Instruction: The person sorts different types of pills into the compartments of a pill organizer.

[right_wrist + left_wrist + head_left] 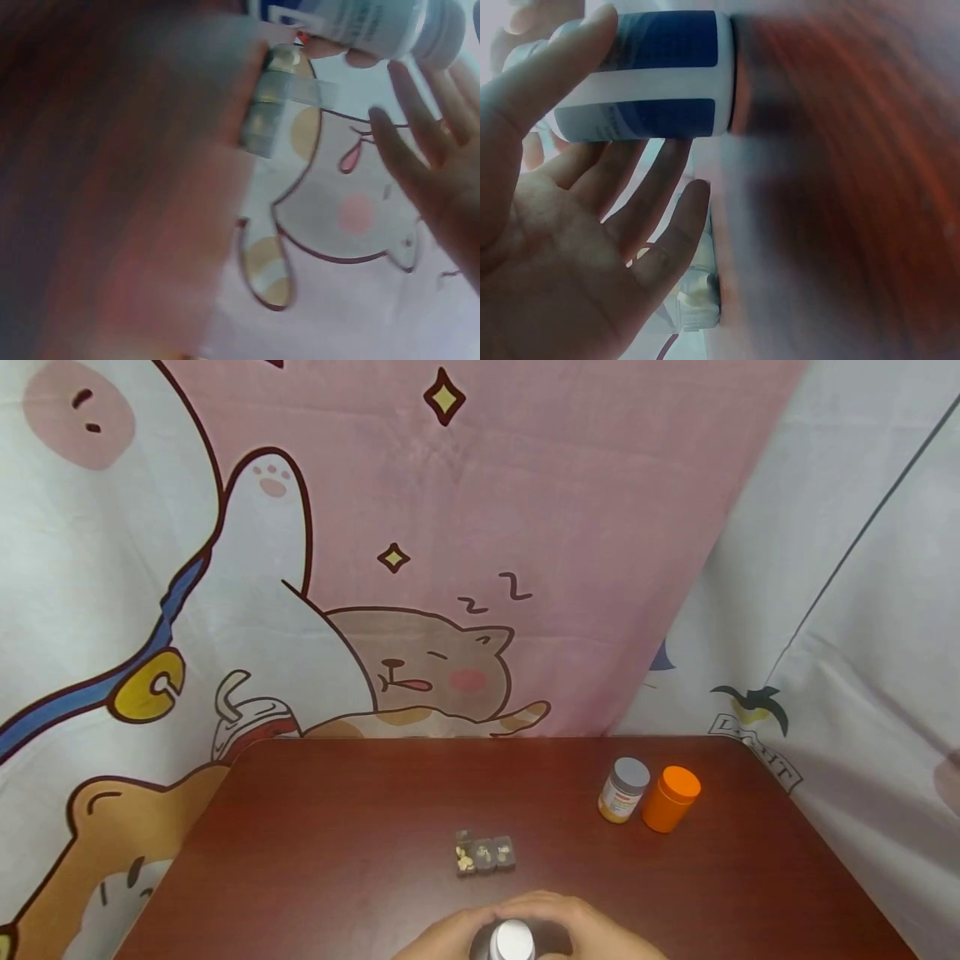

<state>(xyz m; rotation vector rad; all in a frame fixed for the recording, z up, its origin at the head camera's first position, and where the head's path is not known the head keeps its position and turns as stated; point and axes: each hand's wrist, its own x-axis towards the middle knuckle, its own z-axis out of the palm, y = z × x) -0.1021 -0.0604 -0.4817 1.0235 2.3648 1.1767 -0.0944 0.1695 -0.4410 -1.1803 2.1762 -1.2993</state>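
A white bottle (649, 82) with a blue label and a white cap (513, 938) stands at the near edge of the head view. My left hand (562, 202) holds it, the thumb across one side and the fingers around the other. Close by the cap is my right hand (592, 931), its fingers (409, 154) spread and fairly straight in the right wrist view; whether they touch the cap is unclear. Beyond both hands lies a small clear pill box (484, 855) with pale pieces in its compartments. One lid at its left end stands open.
At the back right of the dark red table (337, 827) stand a grey-capped bottle (622, 790) with a white label and an orange bottle (671, 799). A cloth (570, 527) printed with cartoon animals hangs behind the table.
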